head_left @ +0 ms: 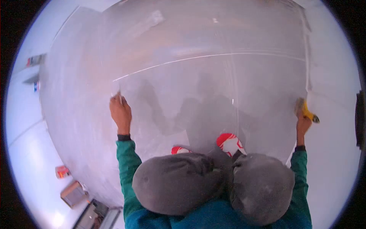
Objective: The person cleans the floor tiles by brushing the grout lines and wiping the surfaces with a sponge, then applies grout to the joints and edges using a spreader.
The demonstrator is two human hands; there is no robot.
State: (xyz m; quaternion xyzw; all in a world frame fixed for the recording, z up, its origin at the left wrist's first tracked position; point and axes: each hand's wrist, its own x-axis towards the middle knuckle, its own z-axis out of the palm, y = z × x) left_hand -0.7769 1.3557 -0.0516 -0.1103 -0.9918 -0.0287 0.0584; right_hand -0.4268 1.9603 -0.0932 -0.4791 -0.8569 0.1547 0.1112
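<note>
Crouched over a large grey sheet (160,91), I have both arms stretched forward. My left hand (121,110) is closed in a pinch over the sheet's left part, close to the left end of a long pale line (179,60); a thin, pale item shows at its fingertips, too small to name. At the sheet's right edge my right hand (303,121) is wrapped round a yellow and black tool (310,114). A greyish round part shows at the tool's far end.
Red and white shoes (230,144) show below my knees. At the lower left, a red packet (62,172), a cardboard box (74,194) and a dark open case (91,216) lie on the white floor (28,145). A dark object (359,120) stands at the far right.
</note>
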